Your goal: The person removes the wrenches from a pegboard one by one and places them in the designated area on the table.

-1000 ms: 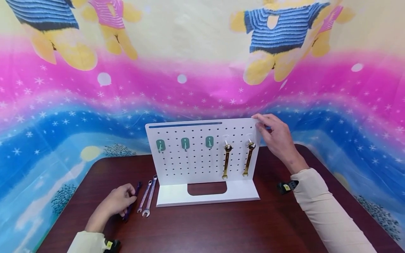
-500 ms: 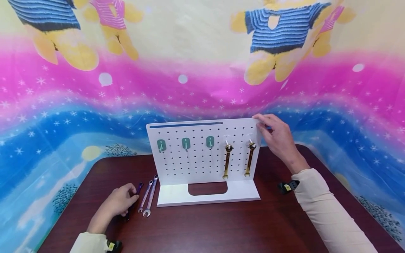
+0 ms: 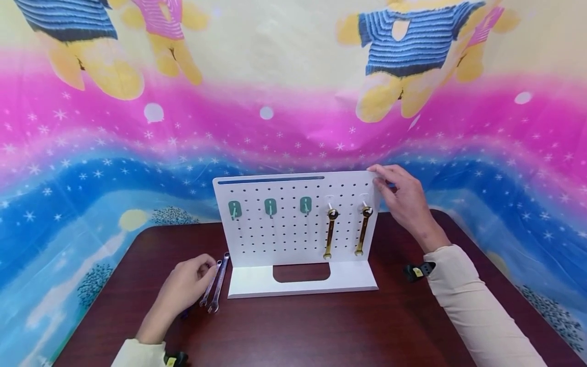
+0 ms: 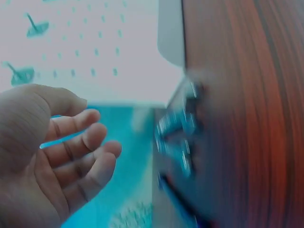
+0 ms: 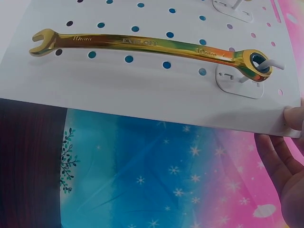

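Note:
My left hand (image 3: pixel 184 286) hovers over the table's left side, fingers loosely bent and holding nothing. Beneath and beside it lie two silver combination wrenches (image 3: pixel 219 285), partly covered by the hand in the head view. A dark purple wrench (image 4: pixel 180 202) lies beside them, mostly hidden from the head camera. With thumb in front and fingers behind, my right hand (image 3: pixel 404 201) grips the upper right edge of the white pegboard (image 3: pixel 293 257). Two gold wrenches hang there by their ring ends; the outer gold wrench (image 5: pixel 142 43) is close to that hand in the right wrist view.
Three green hooks, among them a middle hook (image 3: pixel 270 207), stick out of the pegboard's left part with nothing on them. White hooks carry the gold wrenches. The pegboard's base (image 3: pixel 348 280) stands on the dark wooden table (image 3: pixel 293 331). A printed cloth (image 3: pixel 293 127) hangs behind.
My left hand has moved from the purple wrench right and slightly away from me, over the silver wrenches. The right hand keeps its grip on the pegboard's edge.

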The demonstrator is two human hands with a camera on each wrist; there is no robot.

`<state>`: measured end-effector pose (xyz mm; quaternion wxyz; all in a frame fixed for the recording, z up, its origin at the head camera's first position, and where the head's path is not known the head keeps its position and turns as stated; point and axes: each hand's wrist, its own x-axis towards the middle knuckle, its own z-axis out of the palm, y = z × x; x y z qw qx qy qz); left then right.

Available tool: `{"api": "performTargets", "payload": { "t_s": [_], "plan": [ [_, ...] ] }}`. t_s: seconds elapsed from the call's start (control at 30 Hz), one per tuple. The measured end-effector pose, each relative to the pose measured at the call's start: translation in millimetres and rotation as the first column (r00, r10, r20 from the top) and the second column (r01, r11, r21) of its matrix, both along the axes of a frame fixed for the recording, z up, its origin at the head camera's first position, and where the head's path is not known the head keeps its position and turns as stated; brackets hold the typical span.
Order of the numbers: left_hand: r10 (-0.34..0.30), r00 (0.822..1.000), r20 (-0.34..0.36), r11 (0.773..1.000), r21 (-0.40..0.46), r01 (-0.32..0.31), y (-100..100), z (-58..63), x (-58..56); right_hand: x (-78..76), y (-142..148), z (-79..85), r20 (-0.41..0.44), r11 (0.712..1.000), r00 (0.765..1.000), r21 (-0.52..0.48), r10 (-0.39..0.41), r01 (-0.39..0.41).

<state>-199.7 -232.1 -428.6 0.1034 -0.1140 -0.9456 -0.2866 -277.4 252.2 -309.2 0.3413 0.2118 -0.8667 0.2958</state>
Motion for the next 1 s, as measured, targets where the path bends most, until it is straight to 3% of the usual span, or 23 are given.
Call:
{"api": "performTargets", "payload": {
  "t_s": [0.13,0.27,0.5,0.7,0.83,1.0],
  "plan": [
    [-0.094,0.995,-0.043,0.993,0.063,0.097,28,4.8,2.1,-0.2,0,-0.2,0.000,1.000,1.000,0.001,0.000,0.000],
    [-0.191,0.976,-0.109,0.971,0.122,0.204,61,5.0,1.5,-0.7,1,-0.4,0.004,1.000,1.000,-0.001,0.002,-0.002],
    [-0.355,0.920,-0.168,0.889,0.243,0.388,125,2.0,-5.4,-0.2,3,-1.7,0.002,1.000,1.000,-0.001,-0.019,0.019],
    [-0.408,0.907,-0.107,0.862,0.283,0.421,163,1.6,-16.5,0.0,1,-1.5,0.004,1.000,1.000,-0.001,-0.013,0.013],
    [-0.387,0.918,-0.092,0.873,0.285,0.396,180,0.9,-23.8,-1.3,-1,-0.6,0.000,1.000,1.000,-0.003,0.005,-0.005],
    [-0.365,0.920,-0.141,0.876,0.281,0.391,198,2.3,-28.7,-2.2,0,-0.5,0.008,1.000,1.000,-0.017,0.015,-0.015]
  ]
}}
